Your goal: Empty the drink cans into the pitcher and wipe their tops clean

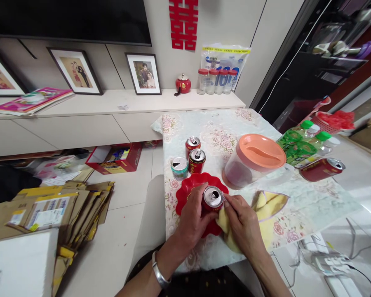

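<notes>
My left hand [191,218] is wrapped round a dark red drink can [212,199] with its opened silver top facing up. Bunched in my right hand [243,216] is a yellow cloth [270,206], its near part pressed to the can's right side and the rest spread on the table. Beneath the can lies a red scalloped plate [183,196]. Just beyond the plate stand two more red cans, one nearer [196,163] and one farther [191,144], beside a short teal can [179,168]. The can's lower body is hidden by my fingers.
A clear container with an orange lid [261,150] stands right of the plate on the flowered tablecloth [216,123]. Farther right, a red can [321,168] lies tilted near green-capped bottles [303,142]. Flattened cardboard [86,206] lies on the floor at left; power strips [330,262] lie at lower right.
</notes>
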`<state>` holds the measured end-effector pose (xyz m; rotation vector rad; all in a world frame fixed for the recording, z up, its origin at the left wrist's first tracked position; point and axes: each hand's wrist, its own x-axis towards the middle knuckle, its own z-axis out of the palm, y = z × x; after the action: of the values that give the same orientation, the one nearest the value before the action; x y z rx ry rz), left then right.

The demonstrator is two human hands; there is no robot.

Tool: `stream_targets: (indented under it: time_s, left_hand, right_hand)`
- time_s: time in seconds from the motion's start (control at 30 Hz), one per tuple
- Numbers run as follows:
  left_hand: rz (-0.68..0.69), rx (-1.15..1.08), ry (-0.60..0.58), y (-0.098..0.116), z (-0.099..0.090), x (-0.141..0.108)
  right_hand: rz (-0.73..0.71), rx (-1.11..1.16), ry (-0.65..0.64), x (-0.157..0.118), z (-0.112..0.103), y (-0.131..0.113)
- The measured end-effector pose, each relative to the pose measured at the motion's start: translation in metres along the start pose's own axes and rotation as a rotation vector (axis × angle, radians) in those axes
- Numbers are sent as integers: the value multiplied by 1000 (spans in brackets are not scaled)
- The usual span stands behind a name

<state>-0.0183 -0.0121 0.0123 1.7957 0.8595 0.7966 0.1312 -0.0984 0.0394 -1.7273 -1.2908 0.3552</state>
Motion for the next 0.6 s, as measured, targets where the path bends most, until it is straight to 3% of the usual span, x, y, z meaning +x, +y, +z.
stream_targets:
  time_s: [0.2, 0.37, 0.5, 0.6]
  left_hand:
    - [53, -2, -32, 0, -2, 4]
    - [80, 30, -52, 2, -5, 2]
    - [93, 59, -69, 7, -10, 1]
    - [108, 69, -83, 9, -12, 1]
  right_hand:
    - [-72, 42, 104, -3, -3, -22]
    - [-40, 53, 154, 7, 6, -12]
    - [0, 29, 102, 13, 8, 6]
    - [5, -83, -22, 17, 8, 18]
